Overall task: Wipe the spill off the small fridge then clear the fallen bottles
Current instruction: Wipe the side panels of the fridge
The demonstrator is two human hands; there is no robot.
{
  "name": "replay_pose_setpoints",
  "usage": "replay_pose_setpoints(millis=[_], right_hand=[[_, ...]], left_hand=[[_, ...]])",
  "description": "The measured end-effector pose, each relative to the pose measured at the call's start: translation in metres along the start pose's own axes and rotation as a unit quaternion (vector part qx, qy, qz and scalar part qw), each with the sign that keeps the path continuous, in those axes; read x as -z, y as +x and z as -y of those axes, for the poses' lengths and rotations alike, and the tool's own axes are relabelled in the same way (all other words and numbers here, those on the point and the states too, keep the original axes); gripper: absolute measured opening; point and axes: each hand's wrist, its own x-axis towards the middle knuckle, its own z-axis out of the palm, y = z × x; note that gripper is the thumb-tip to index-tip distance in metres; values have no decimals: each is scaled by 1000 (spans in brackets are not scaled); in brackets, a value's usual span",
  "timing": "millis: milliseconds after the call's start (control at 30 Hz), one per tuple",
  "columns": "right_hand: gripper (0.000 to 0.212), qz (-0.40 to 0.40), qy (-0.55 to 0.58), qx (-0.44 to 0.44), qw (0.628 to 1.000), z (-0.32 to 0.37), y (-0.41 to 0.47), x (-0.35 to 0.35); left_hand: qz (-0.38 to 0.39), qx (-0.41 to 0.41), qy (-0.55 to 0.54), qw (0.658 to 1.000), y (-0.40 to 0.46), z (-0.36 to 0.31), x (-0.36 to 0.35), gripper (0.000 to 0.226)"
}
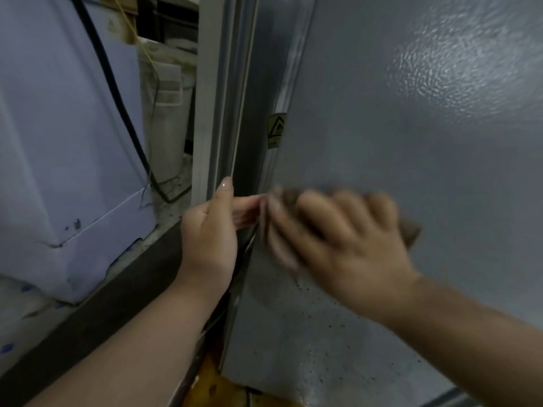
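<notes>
With our left hand (210, 230) gripping the fridge (411, 113) door edge and our right hand (332, 233) clutching a brown cloth (411, 229) against its side, we should press flat and sweep down across the specks (323, 333) below.

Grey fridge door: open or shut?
Open: left hand grips the grey fridge door's edge, with the pale seal exposed beside it.
</notes>
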Motion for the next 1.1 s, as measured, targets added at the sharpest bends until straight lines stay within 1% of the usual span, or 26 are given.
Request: replay_pose_setpoints(millis=[33, 100, 167, 267, 333, 400, 467, 533, 600, 633, 800, 867, 933, 967, 1033, 1100], right_hand=[[35, 29, 8, 38, 999, 7, -8, 0], [37, 59, 24, 60, 996, 4, -19, 5], [33, 54, 28, 42, 997, -8, -20, 12], [31, 16, 31, -11, 999, -25, -4, 17], [30, 5, 35, -22, 999, -22, 6, 12], [31, 24, 37, 16, 999, -5, 5, 4], [31, 67, 52, 76, 993, 15, -6, -3], [31, 100, 68, 99, 988, 25, -21, -2], [37, 116, 70, 97, 986, 21, -29, 4], [37, 115, 63, 90, 987, 17, -29, 7], [36, 69, 47, 7, 996, 0, -5, 9], [33, 71, 45, 17, 996, 14, -4, 0], [30, 74, 46, 51, 995, 35, -13, -9], [33, 78, 53, 60, 994, 43, -19, -11], [47, 95, 61, 64, 992, 47, -29, -8], [43, 107, 59, 64, 991, 36, -34, 0]], left_hand=[[2, -1, 10, 1000, -1, 2, 3, 44], [16, -6, 47, 999, -4, 8, 13, 43], [44, 5, 74, 996, -8, 16, 24, 40], [68, 93, 89, 989, -6, 22, 38, 33], [75, 121, 103, 985, -4, 23, 44, 31], [84, 112, 125, 982, -4, 24, 45, 25], [81, 109, 125, 983, -6, 26, 44, 21], [71, 125, 122, 982, -5, 27, 44, 21], [75, 143, 133, 978, -3, 30, 46, 20], [77, 150, 139, 976, -2, 32, 49, 20], [74, 167, 117, 976, -2, 32, 49, 24], [63, 167, 96, 979, -1, 32, 48, 25], [56, 164, 76, 982, -1, 33, 48, 25], [59, 161, 77, 982, -1, 34, 48, 24], [75, 159, 97, 980, -3, 37, 53, 19], [97, 165, 106, 976, -5, 40, 60, 17]])
